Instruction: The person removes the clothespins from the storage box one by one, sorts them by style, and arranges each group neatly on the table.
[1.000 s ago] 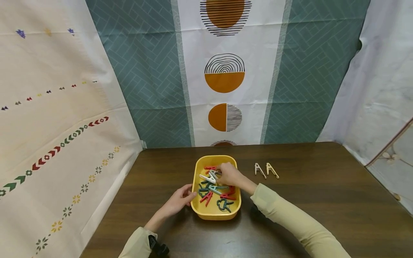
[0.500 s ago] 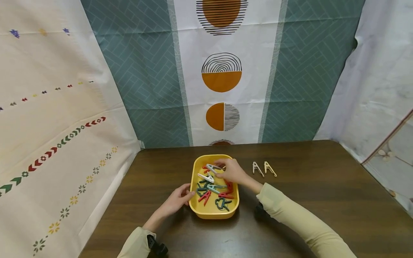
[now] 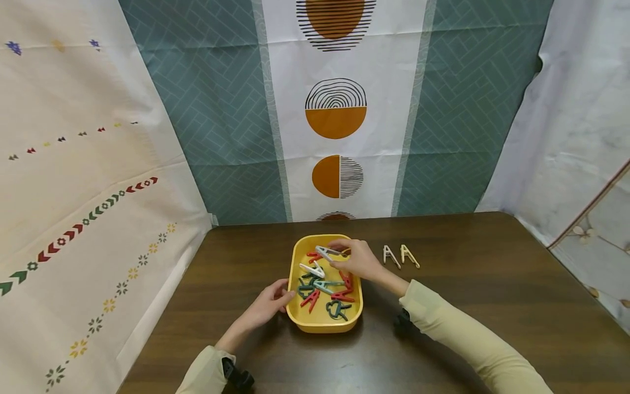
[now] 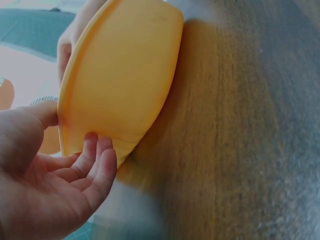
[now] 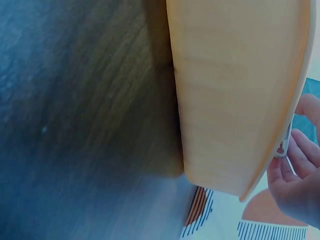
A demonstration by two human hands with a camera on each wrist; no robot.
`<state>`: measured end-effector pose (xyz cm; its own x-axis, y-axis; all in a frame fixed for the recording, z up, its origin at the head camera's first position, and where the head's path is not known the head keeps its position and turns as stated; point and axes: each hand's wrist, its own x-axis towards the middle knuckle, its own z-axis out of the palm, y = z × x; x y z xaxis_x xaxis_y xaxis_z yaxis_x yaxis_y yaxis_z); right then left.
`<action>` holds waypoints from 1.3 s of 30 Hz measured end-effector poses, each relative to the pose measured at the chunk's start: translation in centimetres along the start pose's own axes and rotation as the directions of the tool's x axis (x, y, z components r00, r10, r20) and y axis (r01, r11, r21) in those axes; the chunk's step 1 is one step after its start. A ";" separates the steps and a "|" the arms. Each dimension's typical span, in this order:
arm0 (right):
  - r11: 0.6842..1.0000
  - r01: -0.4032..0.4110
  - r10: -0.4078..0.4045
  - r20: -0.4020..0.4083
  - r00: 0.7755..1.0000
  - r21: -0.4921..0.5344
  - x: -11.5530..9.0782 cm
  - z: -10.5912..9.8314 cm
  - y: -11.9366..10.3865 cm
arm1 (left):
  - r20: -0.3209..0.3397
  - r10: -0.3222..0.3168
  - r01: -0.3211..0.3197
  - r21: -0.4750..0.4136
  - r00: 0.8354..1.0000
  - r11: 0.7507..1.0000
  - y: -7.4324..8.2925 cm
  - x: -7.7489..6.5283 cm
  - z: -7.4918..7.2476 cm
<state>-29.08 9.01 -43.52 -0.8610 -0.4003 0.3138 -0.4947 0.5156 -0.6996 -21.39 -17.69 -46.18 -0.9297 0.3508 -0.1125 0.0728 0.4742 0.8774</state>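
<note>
The grey clothespin [image 3: 325, 253] now hangs above the far end of the yellow tray [image 3: 325, 328], whereas one second ago it lay down among the other pins, close against the white clothespin [image 3: 313, 270]. The right hand [image 3: 361, 260] has come up with it, reaching over the tray's right edge near its far right corner; thumb and fingertips pinch the pin, so the gap between them is small. Inside the tray, a red clothespin [image 3: 314, 255] lies by the far edge, the white one rests left of centre, and dark green clips [image 3: 338, 310], a light green clothespin [image 3: 326, 287] and more red pins [image 3: 311, 299] spread towards the near edge. The left hand [image 3: 266, 303] stays at the tray's left edge, its thumb at the rim and its bent fingertips against the outer wall, a loose hold. The tray stands close to the far edge of the dark wooden worktop [image 3: 428, 339]. To its right, also near that edge, a pale pinkish clothespin [image 3: 391, 256] and a pale yellow clothespin [image 3: 409, 256] lie side by side, apart.
</note>
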 end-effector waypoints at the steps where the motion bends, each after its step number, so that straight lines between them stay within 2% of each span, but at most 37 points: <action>1: 1.000 -0.003 0.003 -0.002 1.000 0.003 -0.1 -0.1 0.0 | 0.004 -0.002 0.002 -0.004 1.000 1.000 0.4 -0.2 0.0; 5: 1.000 -0.016 0.016 -0.011 1.000 0.006 -0.4 -0.6 0.3 | 0.019 0.001 -0.001 -0.015 1.000 1.000 1.6 -0.7 -0.1; 7: 1.000 -0.016 0.016 -0.018 1.000 0.009 -0.5 -0.9 0.5 | 0.020 0.001 -0.001 -0.004 1.000 1.000 1.5 -0.7 -0.1; 12: 0.999 -0.009 0.011 -0.039 0.999 0.045 -0.7 -1.6 0.9 | 0.001 0.007 -0.007 0.023 1.000 1.000 -0.2 0.0 -0.2; 18: 0.997 -0.047 0.050 -0.037 0.998 0.069 -1.2 -2.5 1.6 | -0.001 0.000 0.000 0.024 1.000 1.000 -0.3 0.1 -0.1; 23: 0.997 -0.036 0.038 -0.040 0.998 0.072 -1.5 -3.2 2.4 | -0.004 -0.025 0.025 0.020 1.000 0.999 -0.3 0.1 0.0; 30: 0.998 -0.030 0.033 -0.066 0.997 0.048 -2.2 -4.2 3.8 | -0.006 -0.026 0.027 0.017 1.000 1.000 -0.2 0.1 0.1; 39: 0.995 -0.095 0.095 -0.074 0.993 0.008 -3.2 -5.3 5.2 | -0.004 -0.025 0.025 0.009 1.000 1.000 -0.2 0.1 0.2</action>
<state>-29.47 16.97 -44.76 -0.9104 -0.2920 0.2929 -0.4101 0.5448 -0.7314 -21.42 -17.55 -46.42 -0.9327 0.3356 -0.1325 0.0527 0.4900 0.8701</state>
